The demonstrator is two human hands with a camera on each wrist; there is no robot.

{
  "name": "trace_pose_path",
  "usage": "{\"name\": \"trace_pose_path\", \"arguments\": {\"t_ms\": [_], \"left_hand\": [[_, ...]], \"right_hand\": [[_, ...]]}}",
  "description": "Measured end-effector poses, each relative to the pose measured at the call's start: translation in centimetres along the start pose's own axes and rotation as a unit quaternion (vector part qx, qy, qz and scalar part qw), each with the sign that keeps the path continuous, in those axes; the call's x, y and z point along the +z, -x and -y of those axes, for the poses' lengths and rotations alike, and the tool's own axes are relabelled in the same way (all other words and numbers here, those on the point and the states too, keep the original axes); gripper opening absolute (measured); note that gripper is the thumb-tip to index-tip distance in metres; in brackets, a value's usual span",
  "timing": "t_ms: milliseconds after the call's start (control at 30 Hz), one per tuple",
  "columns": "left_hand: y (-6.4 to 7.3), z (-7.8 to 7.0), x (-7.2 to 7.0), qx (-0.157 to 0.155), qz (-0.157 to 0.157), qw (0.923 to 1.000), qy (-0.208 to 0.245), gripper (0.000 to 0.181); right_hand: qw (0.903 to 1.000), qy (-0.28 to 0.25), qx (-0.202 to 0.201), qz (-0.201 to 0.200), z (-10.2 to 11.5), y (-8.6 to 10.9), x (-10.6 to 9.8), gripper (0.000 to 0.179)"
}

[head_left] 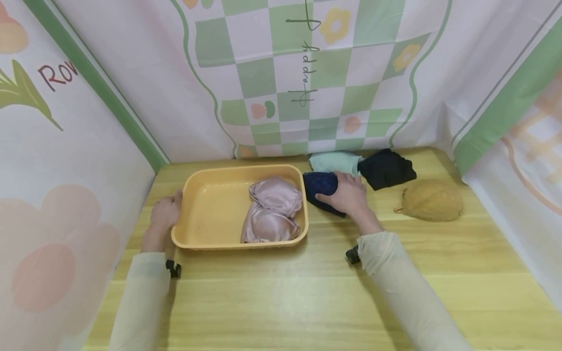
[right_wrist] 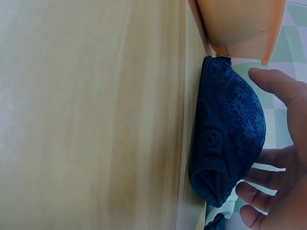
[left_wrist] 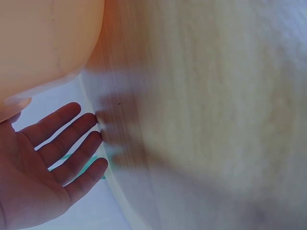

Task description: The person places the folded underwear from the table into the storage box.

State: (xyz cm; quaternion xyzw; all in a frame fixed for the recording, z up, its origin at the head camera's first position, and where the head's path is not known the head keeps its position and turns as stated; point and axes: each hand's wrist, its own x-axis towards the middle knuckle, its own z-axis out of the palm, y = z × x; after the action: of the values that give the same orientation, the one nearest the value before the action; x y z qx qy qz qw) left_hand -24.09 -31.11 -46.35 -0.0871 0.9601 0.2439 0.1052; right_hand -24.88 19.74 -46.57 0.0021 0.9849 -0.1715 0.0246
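Note:
A yellow plastic basin (head_left: 206, 245) stands on the table with a folded pink satin bra (head_left: 274, 224) at its right end. My left hand (head_left: 165, 214) is at the basin's left wall; in the left wrist view its fingers (left_wrist: 76, 132) stretch out spread, with the thumb up by the rim. Right of the basin lies a folded navy lace bra (head_left: 320, 187), cup side up. My right hand (head_left: 349, 196) is over its right side. In the right wrist view the thumb (right_wrist: 273, 84) and fingers are spread around the navy bra (right_wrist: 228, 129), not closed on it.
Behind the navy bra lies a folded mint-green garment (head_left: 335, 162). A black folded garment (head_left: 386, 168) lies to its right, and a mustard-yellow bra (head_left: 432, 200) farther right. Printed curtains (head_left: 342, 78) hang along the table's back and sides.

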Motion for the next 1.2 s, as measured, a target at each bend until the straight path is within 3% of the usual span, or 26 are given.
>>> {"name": "trace_pose_path", "arguments": {"t_ms": [333,567,933,1200], "left_hand": [[0.08,-0.05,0.14,0.003,-0.005,1.0,-0.003,0.092],[-0.03,0.05,0.15,0.002,-0.006,1.0,-0.002,0.093],[-0.08,0.0,0.13,-0.001,-0.004,1.0,0.002,0.094],[0.15,-0.04,0.1,0.001,-0.007,1.0,-0.002,0.09]], "right_hand": [[0.9987,0.002,0.011,0.05,-0.07,-0.1,0.5,0.113],[0.997,0.019,0.016,0.073,-0.1,-0.12,0.62,0.108],[0.999,0.006,0.013,0.042,-0.11,-0.3,0.48,0.082],[0.9989,-0.021,0.034,0.023,-0.03,-0.23,0.28,0.084]]}}
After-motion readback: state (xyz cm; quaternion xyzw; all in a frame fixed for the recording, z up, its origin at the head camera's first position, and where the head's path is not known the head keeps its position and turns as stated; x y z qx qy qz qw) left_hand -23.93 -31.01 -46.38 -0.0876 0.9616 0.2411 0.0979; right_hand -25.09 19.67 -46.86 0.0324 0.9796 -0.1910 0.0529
